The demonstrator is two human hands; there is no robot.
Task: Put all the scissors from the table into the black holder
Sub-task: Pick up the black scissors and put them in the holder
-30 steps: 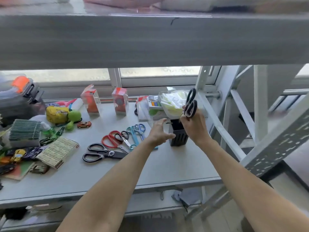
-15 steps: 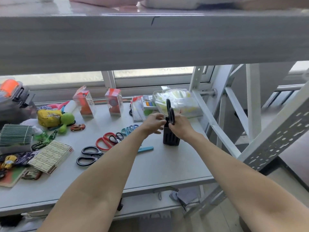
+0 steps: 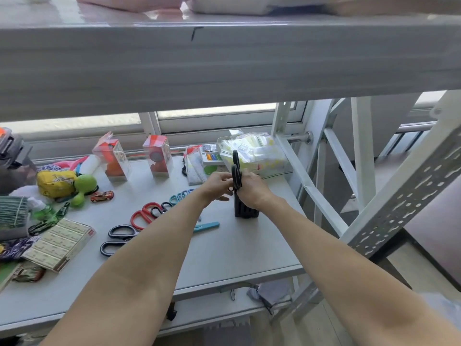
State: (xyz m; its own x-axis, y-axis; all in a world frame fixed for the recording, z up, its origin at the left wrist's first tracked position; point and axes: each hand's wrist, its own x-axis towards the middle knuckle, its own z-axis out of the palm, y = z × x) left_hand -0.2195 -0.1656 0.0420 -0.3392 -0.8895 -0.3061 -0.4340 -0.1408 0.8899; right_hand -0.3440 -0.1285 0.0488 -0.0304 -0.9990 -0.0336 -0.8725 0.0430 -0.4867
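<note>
Both hands meet at the top of the black holder, which stands on the surface. The right hand is closed around black scissors, handles up, blades going down into the holder. The left hand is curled at the rim; whether it grips anything, I cannot tell. Best to keep the holder steady and lower the blades straight, so it does not tip. More scissors lie left, partly hidden by the left arm; their count is unclear.
</note>
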